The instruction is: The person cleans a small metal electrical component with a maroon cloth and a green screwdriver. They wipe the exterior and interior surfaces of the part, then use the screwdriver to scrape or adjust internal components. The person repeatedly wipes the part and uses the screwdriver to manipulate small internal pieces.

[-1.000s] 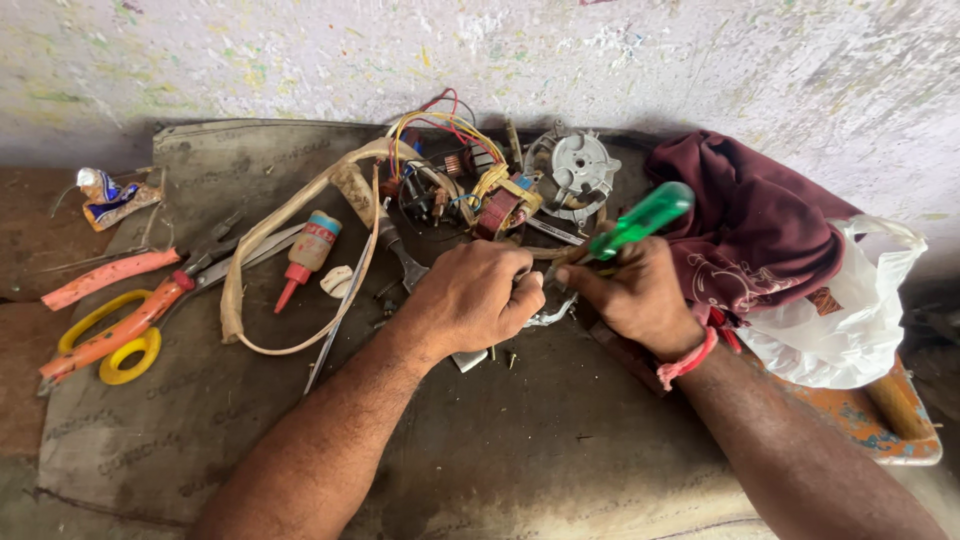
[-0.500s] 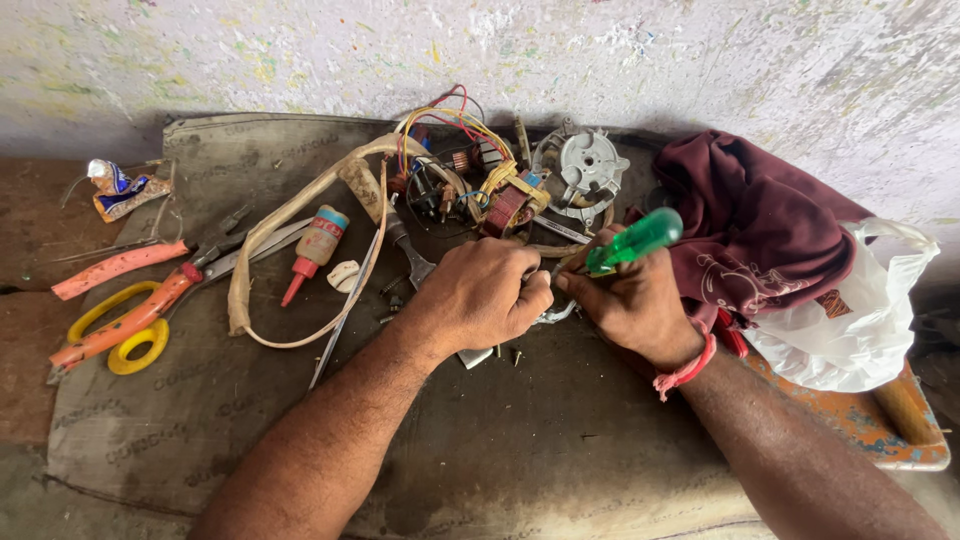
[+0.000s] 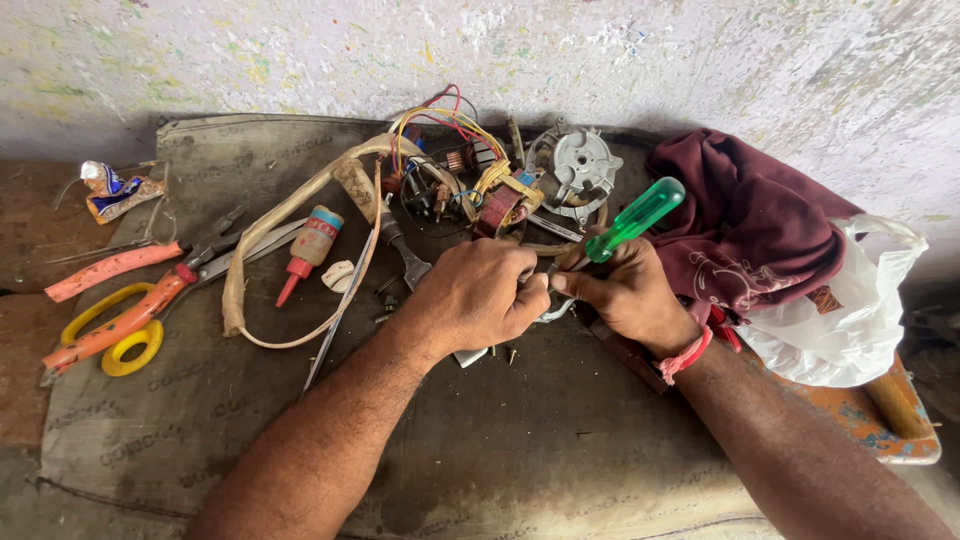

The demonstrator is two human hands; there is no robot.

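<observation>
My right hand [image 3: 625, 295] grips a screwdriver with a green translucent handle [image 3: 636, 218], its tip pointing down to the left. My left hand [image 3: 475, 298] is closed over a small metal part [image 3: 553, 308] right where the tip meets it; most of that part is hidden under my fingers. Just behind my hands lie a copper-wound motor coil [image 3: 497, 206] with coloured wires and a grey round metal motor cover [image 3: 583, 165]. Small loose screws [image 3: 505, 352] lie under my left hand.
On the worn grey mat [image 3: 200, 430] to the left lie orange-handled pliers [image 3: 120, 325], yellow tape rolls [image 3: 130, 348], a small glue bottle [image 3: 308, 248] and a beige strap [image 3: 290, 215]. A maroon cloth [image 3: 745, 225] and a white plastic bag [image 3: 850, 315] sit right.
The screwdriver handle has tilted and shifted slightly while both hands stay together on the small part. The view has drifted a little.
</observation>
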